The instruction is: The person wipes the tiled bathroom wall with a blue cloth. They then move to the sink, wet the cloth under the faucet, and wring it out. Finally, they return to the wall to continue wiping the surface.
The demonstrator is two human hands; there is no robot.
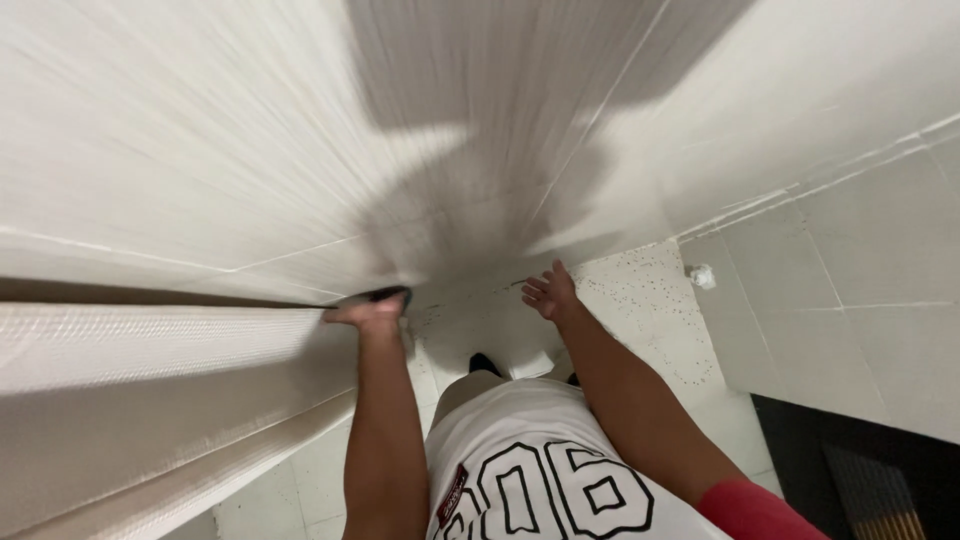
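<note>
My left hand point(368, 312) is closed around a dark object point(388, 295) pressed against the white tiled wall point(200, 150), at the edge of a ledge or recess point(150, 295). What the dark thing is cannot be told; only a sliver shows past the fingers. My right hand point(549, 292) hangs free in front of the wall with its fingers spread and nothing in it. Below the arms I see my white shirt point(540, 470) with large dark printed figures and a red sleeve point(750, 510).
A speckled white floor point(650, 300) lies below, with a small crumpled white scrap point(702, 276) by the right tiled wall point(860, 290). A dark mat or doorway point(860, 470) sits at the lower right. My shadow falls on the wall ahead.
</note>
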